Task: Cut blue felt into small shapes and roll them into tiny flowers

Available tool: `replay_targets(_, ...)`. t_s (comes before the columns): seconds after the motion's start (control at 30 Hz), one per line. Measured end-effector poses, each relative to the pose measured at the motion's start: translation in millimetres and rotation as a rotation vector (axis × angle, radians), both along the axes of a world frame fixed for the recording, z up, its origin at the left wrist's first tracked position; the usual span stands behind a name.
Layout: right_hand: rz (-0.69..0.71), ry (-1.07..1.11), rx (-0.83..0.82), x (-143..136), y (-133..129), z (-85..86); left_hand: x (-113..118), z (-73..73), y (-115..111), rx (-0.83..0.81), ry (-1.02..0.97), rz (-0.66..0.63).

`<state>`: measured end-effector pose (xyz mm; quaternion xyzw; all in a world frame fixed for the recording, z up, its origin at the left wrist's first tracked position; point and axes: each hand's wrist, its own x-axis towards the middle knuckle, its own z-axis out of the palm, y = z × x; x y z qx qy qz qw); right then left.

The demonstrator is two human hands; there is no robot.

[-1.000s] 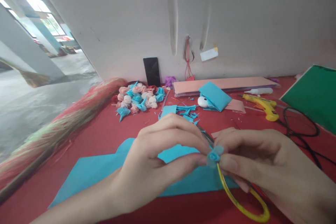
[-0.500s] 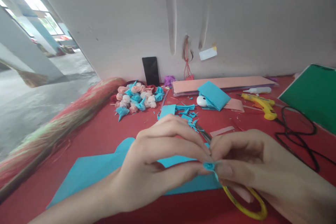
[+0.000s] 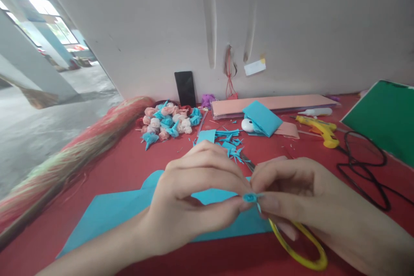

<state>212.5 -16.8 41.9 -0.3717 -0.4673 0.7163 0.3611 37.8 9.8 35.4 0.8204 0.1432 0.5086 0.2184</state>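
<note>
A small rolled blue crepe paper flower (image 3: 250, 198) is pinched between both hands, in front of me. My left hand (image 3: 194, 198) grips its left side between thumb and fingertips. From the other side my right hand (image 3: 297, 198) pinches it with thumb and curled forefinger; a thin paper tail hangs below. Beneath the right hand lies a pair of scissors with a yellow handle (image 3: 318, 252); its middle is hidden by the hand. Under both hands spreads a large blue paper sheet (image 3: 106, 215).
Finished paper roses (image 3: 168, 120) are heaped at the back left, before a leaning phone (image 3: 185, 88). Blue paper scraps (image 3: 231, 142) lie mid-table. Farther right are a folded blue paper pack (image 3: 263, 118), a yellow glue gun (image 3: 320, 129), its black cord (image 3: 365, 172) and a green board (image 3: 384, 120).
Both hands have shifted slightly left with the flower, and its rolled end has turned a little. The scissors and other table items stay in place.
</note>
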Motion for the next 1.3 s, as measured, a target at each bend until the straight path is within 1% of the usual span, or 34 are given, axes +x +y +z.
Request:
replay_targets(0.23,-0.020,-0.051,0.083,4.1,-2.9,-4.0,-1.2,0.1,-1.4,0.007,-0.005,0.012)
replay_targets(0.43,-0.031,-0.124,0.112,3.5,-2.8,0.1,-2.0,4.5,-0.8,0.006,0.021,-0.008)
replay_targets(0.53,-0.041,-0.131,0.074,2.3,-2.2,1.2,-3.0,4.8,-0.8,0.009,0.027,-0.011)
replay_targets(0.73,0.008,-0.017,-0.039,1.2,0.5,0.8,-3.3,3.9,-2.7,0.002,0.038,-0.020)
replay_targets(0.87,0.001,-0.076,-0.088,1.1,0.2,4.9,-2.2,2.5,-2.6,-0.048,0.027,-0.035)
replay_targets(1.0,0.067,-0.056,-0.102,1.3,-0.1,6.6,-1.6,1.0,-1.6,-0.072,0.035,-0.050)
replay_targets(1.1,0.093,-0.059,-0.124,2.5,0.9,6.5,-1.2,-0.4,-0.7,-0.112,0.036,-0.093)
replay_targets(1.3,0.177,-0.051,-0.207,4.1,3.4,8.9,0.0,-4.6,1.5,-0.267,0.009,-0.206)
